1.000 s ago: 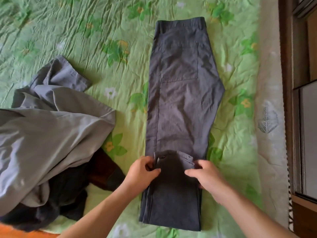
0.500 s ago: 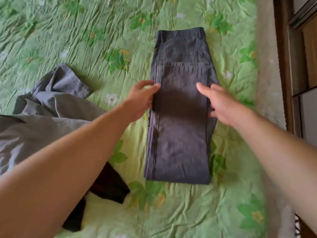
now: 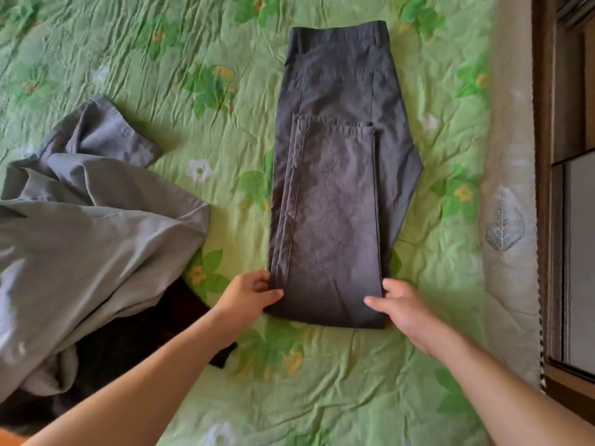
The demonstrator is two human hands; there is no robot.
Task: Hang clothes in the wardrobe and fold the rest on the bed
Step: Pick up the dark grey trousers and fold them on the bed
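Observation:
Dark grey trousers (image 3: 338, 194) lie flat on the green flowered bedspread (image 3: 193, 75), waistband at the far end. The legs are folded up over the seat, with the cuffs resting just below the back pocket. My left hand (image 3: 249, 292) grips the near left corner of the fold, thumb on top. My right hand (image 3: 402, 305) holds the near right corner, fingers lying over the cloth.
A light grey garment (image 3: 87, 226) lies crumpled at the left, over a black garment (image 3: 145, 336). The pale mattress edge (image 3: 508, 220) runs down the right, and a dark wooden wardrobe (image 3: 563, 188) stands beyond it.
Both hands carried the trouser cuffs up to the seat, laid them there, then came back to the near folded edge and took hold of its corners.

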